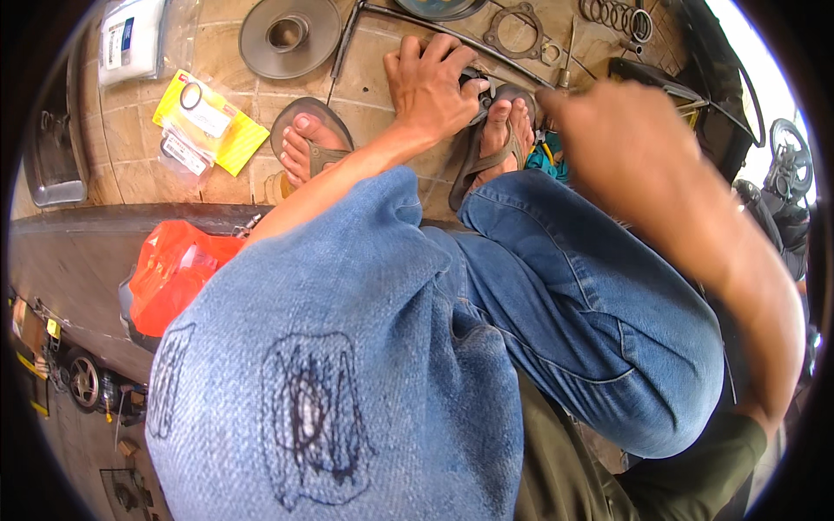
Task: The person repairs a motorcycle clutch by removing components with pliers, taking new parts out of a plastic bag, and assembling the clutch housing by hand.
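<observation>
My left hand [431, 87] presses down on the tiled floor between my sandalled feet, fingers bent. Its thumb and fingers are closed about a small dark metal part [484, 97], mostly covered by the hand, whose exact kind I cannot make out. On the right, my right hand [627, 143] is raised above the floor and smeared by motion. Its fingers are too blurred to show whether it holds anything. Beneath it, next to my right foot, lie teal-handled pliers [549, 154], partly hidden. A thin screwdriver-like tool [569, 56] lies just beyond that hand.
Beyond my hands lie a round metal pulley plate [289, 39], a bent metal bar [434, 19], a gasket [514, 31] and a coil spring [615, 12]. Yellow packaging [211, 122] and a white packet [130, 39] are at left, near a red plastic bag [178, 276].
</observation>
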Demonstrator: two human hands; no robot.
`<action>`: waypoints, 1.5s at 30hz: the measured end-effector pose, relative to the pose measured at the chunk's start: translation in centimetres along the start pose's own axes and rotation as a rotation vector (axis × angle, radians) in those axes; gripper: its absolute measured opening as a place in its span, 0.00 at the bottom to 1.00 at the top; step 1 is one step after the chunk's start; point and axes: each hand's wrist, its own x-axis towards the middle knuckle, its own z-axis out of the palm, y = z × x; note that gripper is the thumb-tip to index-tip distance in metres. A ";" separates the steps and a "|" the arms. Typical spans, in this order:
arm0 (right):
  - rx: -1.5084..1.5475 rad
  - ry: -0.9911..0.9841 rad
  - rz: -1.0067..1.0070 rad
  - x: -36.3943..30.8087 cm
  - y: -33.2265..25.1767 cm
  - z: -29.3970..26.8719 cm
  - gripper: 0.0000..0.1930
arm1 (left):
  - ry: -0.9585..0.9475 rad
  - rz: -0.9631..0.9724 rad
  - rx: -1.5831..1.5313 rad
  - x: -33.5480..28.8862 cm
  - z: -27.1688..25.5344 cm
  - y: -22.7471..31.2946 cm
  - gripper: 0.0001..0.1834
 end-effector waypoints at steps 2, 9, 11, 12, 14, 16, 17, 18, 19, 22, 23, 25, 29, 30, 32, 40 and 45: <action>-0.176 0.154 -0.085 -0.4 -2.2 0.5 0.07 | 0.000 -0.017 0.021 -0.1 -0.1 -0.4 0.18; -0.466 0.027 -0.213 0.2 -3.8 -1.6 0.13 | -0.060 -0.010 0.003 0.3 -0.4 0.3 0.17; -0.386 0.094 -0.162 -1.0 -2.5 0.0 0.16 | -0.050 -0.021 0.003 0.2 -0.5 0.3 0.17; -0.340 0.119 -0.140 -1.7 -2.0 0.9 0.17 | -0.049 -0.018 -0.001 0.2 -0.4 0.2 0.17; -0.230 0.158 -0.107 -3.0 -1.6 2.6 0.21 | -0.056 -0.019 0.008 0.3 -0.3 0.1 0.17; -0.118 0.077 -0.050 -3.5 -1.7 2.3 0.28 | -0.081 -0.016 0.032 0.5 -0.2 0.3 0.17; -0.095 0.043 -0.034 -4.4 -2.2 1.9 0.28 | -0.086 -0.019 0.023 0.6 -0.2 0.5 0.17; -0.067 0.007 -0.023 -5.0 -2.6 1.3 0.29 | -0.094 -0.024 0.018 0.7 -0.2 0.6 0.17; -0.022 -0.001 -0.021 -5.7 -2.4 1.2 0.30 | -0.103 -0.037 0.015 0.4 -0.3 0.7 0.17; 0.137 0.029 0.004 -7.3 -0.1 2.7 0.34 | -0.021 -0.012 0.014 0.4 0.2 0.0 0.18; 0.205 0.095 0.011 -7.3 1.1 4.2 0.35 | -0.039 -0.024 0.018 0.3 0.0 -0.2 0.19; 0.312 0.226 0.054 -7.9 2.9 8.2 0.34 | -0.028 -0.002 0.026 0.4 0.4 -0.1 0.19; 0.509 0.420 0.104 -7.5 3.1 15.2 0.31 | -0.015 0.005 0.038 0.3 0.3 0.0 0.20; 0.565 0.448 0.125 -7.3 2.6 16.4 0.31 | -0.013 0.009 0.030 0.3 0.3 0.0 0.20; 0.598 0.549 0.125 -6.6 1.8 18.4 0.29 | -0.030 0.016 0.031 0.3 0.3 0.2 0.20; 0.595 0.565 0.175 -4.9 0.4 21.8 0.26 | -0.062 0.020 0.031 0.4 0.1 0.2 0.20; 0.552 0.598 0.170 -4.7 0.3 21.7 0.28 | -0.046 0.002 0.037 0.3 0.3 0.2 0.20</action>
